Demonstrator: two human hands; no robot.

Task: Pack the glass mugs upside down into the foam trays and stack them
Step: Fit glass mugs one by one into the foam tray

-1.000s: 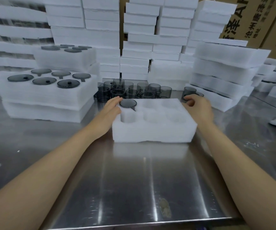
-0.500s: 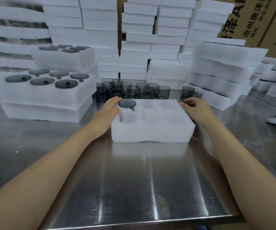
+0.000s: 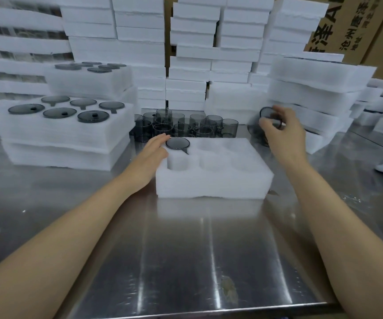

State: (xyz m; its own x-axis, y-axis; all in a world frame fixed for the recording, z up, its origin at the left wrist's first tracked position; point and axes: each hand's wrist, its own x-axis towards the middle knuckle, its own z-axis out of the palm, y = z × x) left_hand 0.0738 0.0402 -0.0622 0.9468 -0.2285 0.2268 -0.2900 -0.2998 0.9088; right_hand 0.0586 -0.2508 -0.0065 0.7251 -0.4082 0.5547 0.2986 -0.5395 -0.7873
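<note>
A mug (image 3: pixel 270 116) is held above the bench (image 3: pixel 185 249) at 2 o'clock of the tray (image 3: pixel 213 183), the right hand (image 3: pixel 282 132) with fingers curled round it, probably ready to turn it over. A second mug (image 3: pixel 177 143) sits upside down in the 10 o'clock pocket. The left hand (image 3: pixel 153 153), fingers straight, braces the tray there.

Right hand (image 3: pixel 283 132) grips mug (image 3: pixel 269 116) above table (image 3: pixel 209 249).

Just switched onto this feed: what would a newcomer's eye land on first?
The white six-pocket foam tray mid-table holds one upside-down smoky grey glass mug in its far-left pocket, the left hand beside it. The right hand grips a second smoky mug beyond the tray's far-right corner. Stacked white foam trays wall the background.
</note>
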